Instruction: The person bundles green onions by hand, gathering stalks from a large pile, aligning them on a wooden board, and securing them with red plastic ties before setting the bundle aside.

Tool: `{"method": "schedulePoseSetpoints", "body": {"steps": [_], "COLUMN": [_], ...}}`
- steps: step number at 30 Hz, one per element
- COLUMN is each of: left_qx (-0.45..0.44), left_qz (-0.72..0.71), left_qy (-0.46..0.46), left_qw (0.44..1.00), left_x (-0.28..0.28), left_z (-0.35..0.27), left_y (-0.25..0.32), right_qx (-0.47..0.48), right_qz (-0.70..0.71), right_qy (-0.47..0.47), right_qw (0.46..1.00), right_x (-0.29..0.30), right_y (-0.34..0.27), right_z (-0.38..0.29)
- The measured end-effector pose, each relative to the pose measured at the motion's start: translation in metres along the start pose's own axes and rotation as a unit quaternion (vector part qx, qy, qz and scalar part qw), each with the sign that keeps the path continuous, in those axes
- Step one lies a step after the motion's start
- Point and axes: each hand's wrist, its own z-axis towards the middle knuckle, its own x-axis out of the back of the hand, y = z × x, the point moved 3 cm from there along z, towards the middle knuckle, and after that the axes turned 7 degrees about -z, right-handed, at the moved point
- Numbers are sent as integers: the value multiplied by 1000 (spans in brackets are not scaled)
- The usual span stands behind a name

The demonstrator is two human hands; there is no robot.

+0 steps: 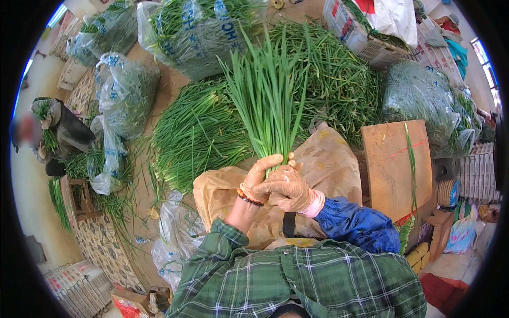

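A fanned bunch of long green leafy stalks, apparently Chinese chives (272, 107), points away from me, its pale lower ends between my two hands above my lap. My left hand (260, 175), in a tan glove with a beaded bracelet at the wrist, is closed around the base of the bunch. My right hand (288, 187), gloved as well and with a blue sleeve, presses against the same base; its fingers are bent and partly overlap the left hand. Just beyond my knees lies a neat pile of stalks (199, 135) at the left, with a looser heap (342, 75) at the right.
Stuffed plastic bags (127, 95) stand at the left, more (417, 99) at the right. A wooden board (397, 171) is beside my right knee, one stalk on it. A plastic crate (358, 39) stands at the upper right. Another person (63, 123) sits at the far left, holding stalks.
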Motion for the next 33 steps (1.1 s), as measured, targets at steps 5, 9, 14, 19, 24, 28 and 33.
{"method": "schedulePoseSetpoints", "body": {"steps": [5,9,14,19,24,28,33], "left_qx": [-55,-148,-194,-239,-185,-232,-258], "left_qz": [23,249,594,879,923,867,826], "left_qy": [-25,-1,3,-145,-334,-435,-491], "left_qw": [998,957,781,387,53,-71,-98], "left_x": [-31,-39,-66,-130,-152,-157,-167], "left_z": [20,44,63,92,163,223,299], "left_y": [0,-5,-31,-91,-147,-172,-203], "right_qx": [-163,-333,-273,22,102,98,90], "right_qz": [371,376,684,697,568,474,385], "right_qy": [144,377,438,423,567,652,719], "right_qw": [903,779,515,578,588,583,572], "right_x": [41,93,103,181,223,247,273], "right_y": [-11,29,72,38,27,18,9], "right_z": [-13,-35,-26,-83,-176,-238,-315]}}
